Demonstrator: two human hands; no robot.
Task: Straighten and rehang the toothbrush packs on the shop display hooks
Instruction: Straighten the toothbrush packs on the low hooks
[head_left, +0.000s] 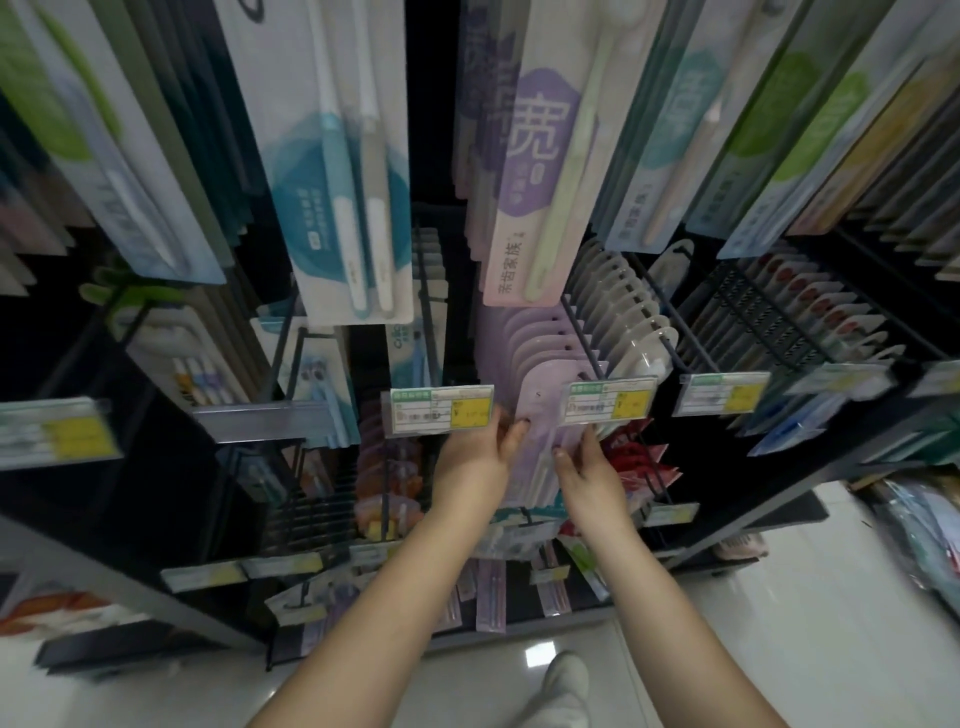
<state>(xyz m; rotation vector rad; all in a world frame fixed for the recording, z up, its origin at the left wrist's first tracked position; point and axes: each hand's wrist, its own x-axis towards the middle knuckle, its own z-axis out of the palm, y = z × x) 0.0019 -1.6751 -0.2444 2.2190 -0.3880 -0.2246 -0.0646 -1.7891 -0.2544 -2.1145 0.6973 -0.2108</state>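
At centre frame, the left hand (475, 457) and right hand (587, 467) are pinching opposite edges of the front lilac toothbrush pack (540, 415).

A black display rack (727, 525) fills most of the frame, its dark frame and wire hooks running from the upper edge down to the lower middle. Below it, a glossy pale tiled floor (779, 623) spreads across the bottom and lower right, catching a small bright reflection (538, 657), perhaps from a ceiling light.
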